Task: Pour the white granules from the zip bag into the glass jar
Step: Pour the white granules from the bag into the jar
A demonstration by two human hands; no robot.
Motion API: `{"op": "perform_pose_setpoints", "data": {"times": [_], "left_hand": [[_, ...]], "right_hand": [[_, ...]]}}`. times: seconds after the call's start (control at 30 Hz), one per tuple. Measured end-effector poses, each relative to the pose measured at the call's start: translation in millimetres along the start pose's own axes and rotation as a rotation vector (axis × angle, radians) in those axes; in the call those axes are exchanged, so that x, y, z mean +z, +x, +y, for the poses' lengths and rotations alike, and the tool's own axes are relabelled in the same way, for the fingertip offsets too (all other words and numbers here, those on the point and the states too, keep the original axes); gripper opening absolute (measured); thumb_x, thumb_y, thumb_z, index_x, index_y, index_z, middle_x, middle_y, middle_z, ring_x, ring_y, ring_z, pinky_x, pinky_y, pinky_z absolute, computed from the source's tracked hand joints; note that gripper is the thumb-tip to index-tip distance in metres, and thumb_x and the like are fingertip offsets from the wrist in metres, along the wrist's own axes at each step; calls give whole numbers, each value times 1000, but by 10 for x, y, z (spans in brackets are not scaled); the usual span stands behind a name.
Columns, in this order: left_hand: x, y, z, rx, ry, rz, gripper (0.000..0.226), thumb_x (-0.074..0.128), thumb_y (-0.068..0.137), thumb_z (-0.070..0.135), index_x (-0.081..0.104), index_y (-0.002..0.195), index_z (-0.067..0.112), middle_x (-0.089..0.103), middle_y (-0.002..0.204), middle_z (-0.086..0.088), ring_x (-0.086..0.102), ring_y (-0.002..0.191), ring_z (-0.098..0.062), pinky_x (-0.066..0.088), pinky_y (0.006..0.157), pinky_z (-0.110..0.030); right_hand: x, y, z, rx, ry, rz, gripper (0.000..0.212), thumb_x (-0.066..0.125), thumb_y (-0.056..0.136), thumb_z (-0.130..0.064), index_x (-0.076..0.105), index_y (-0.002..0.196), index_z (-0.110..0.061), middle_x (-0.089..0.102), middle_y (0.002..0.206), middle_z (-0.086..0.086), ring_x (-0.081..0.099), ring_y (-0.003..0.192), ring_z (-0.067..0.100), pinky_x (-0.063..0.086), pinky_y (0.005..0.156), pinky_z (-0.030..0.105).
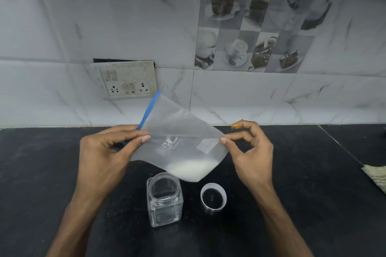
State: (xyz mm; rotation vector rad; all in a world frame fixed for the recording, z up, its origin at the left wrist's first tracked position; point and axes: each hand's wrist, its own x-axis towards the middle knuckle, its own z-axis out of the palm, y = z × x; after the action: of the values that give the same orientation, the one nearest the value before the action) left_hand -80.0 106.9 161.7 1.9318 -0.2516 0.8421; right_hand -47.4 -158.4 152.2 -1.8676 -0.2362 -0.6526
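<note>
A clear zip bag (177, 129) with a blue zip strip hangs tilted above the black counter. My left hand (108, 148) pinches its left edge near the zip. My right hand (248, 150) pinches its right edge. White granules (191, 170) lie in the bag's lowest corner, just above and to the right of the glass jar's mouth. The square glass jar (165, 200) stands upright and open on the counter, with nothing visible inside. Its lid (213, 197) lies to the right of the jar.
The black counter (313, 194) runs to a marble-tiled wall with a switch and socket plate (129, 79). A piece of cloth or paper (376, 175) lies at the counter's right edge.
</note>
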Motion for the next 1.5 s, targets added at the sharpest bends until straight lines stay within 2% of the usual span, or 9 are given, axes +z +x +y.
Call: {"op": "perform_pose_setpoints", "data": {"times": [0.13,0.27,0.37,0.57,0.83,1.0,1.07,1.3,1.5], "left_hand": [[59,-21,16,-11,-19,-19,21,78,72,18,76,91,24,67,86,43,69,86,12,50,80,-3],[80,-25,32,-24,-41,-16,20,77,72,17,75,87,30,68,86,42,69,86,12,49,80,-3],[96,-57,18,-39,-46,-33,21,79,71,16,76,88,29,69,88,41,70,86,10,50,80,-3],[120,-88,-27,-63,-91,-28,20,78,69,17,77,86,27,72,88,35,71,85,8,51,80,-3],[160,-84,-52,-40,-106,-19,20,78,70,14,77,89,20,71,101,28,72,86,7,51,79,-3],[185,-75,-39,-28,-102,-39,22,78,70,15,76,89,24,69,87,40,70,86,10,51,79,-3],[193,-145,-29,-63,-95,-31,26,78,70,15,75,95,20,67,84,44,69,86,12,50,79,-3],[201,-134,-147,-73,-125,-7,21,78,73,17,76,93,18,70,86,38,71,87,8,52,82,-6],[192,-154,-167,-48,-120,-3,20,78,74,13,76,93,17,70,88,38,71,88,7,52,82,-6]], "right_hand": [[-28,29,-20,-18,-13,-90,35,82,76,-3,61,94,-24,76,73,-10,64,87,-12,35,85,-2],[-86,67,-15,-7,16,16,31,83,77,-6,62,94,-22,76,74,-11,68,95,-1,37,87,3],[-112,85,-36,-25,-12,-88,28,82,76,-2,64,89,-19,74,74,-10,68,84,-4,41,80,1],[-144,82,49,-114,-77,-64,27,77,78,8,73,73,-18,73,80,-9,69,76,9,52,72,14],[-114,50,138,-172,-46,-33,27,73,80,12,80,88,-12,75,88,-5,70,87,9,54,78,16],[-85,21,129,-157,-26,61,28,70,82,13,78,90,-12,75,92,-5,71,89,6,54,80,14],[-19,-28,139,-167,-48,-4,27,71,82,13,78,91,-12,75,91,-4,71,89,5,54,79,14],[-45,-10,204,-173,-50,18,23,70,82,13,79,88,-7,75,89,-3,71,87,6,55,80,17],[-85,13,190,-95,-10,-46,31,71,82,12,76,94,-16,75,89,-6,71,89,8,58,83,23]]}}
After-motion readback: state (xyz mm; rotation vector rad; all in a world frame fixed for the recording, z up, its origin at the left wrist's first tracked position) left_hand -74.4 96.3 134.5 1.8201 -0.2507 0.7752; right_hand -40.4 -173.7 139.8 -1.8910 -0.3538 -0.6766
